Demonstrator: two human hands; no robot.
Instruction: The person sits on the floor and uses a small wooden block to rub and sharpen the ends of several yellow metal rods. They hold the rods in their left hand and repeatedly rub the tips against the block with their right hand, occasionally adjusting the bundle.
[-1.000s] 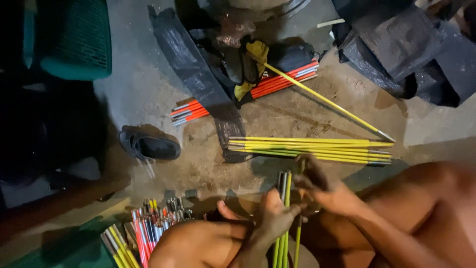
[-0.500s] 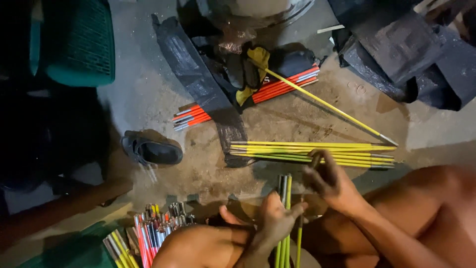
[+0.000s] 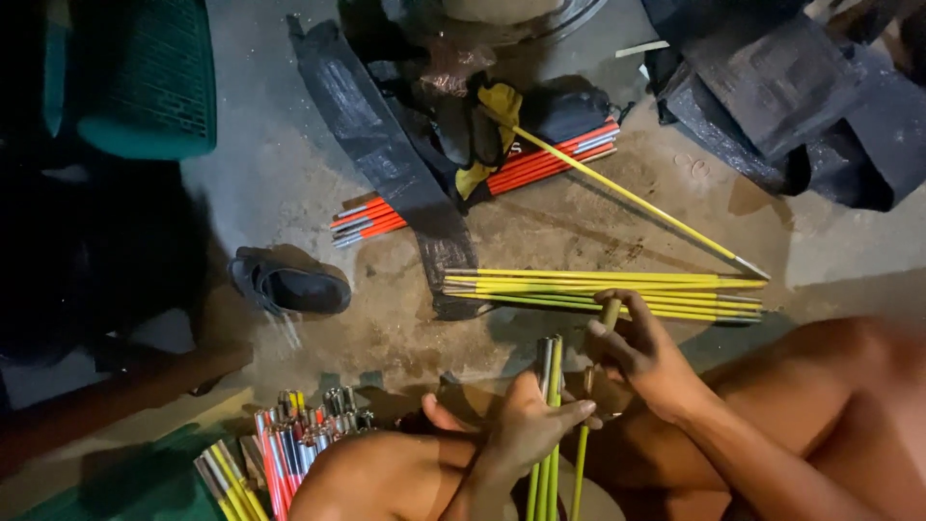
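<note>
Left hand (image 3: 529, 429) clamps an upright bunch of thin yellow-green metal-tipped rods (image 3: 550, 425), right hand (image 3: 641, 347) pinches one beside it; finished-looking yellow rods (image 3: 617, 291) lie on the concrete floor (image 3: 540, 222) beyond, more apparently remaining.

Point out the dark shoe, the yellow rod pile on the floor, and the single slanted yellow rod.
dark shoe (image 3: 289, 286), head view, upper.
yellow rod pile (image 3: 540, 284), head view, left part.
slanted yellow rod (image 3: 637, 201), head view, mid-shaft.

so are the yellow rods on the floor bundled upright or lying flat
Lying flat. The yellow rods lie side by side on the concrete floor, roughly parallel, just beyond the right hand.
</note>
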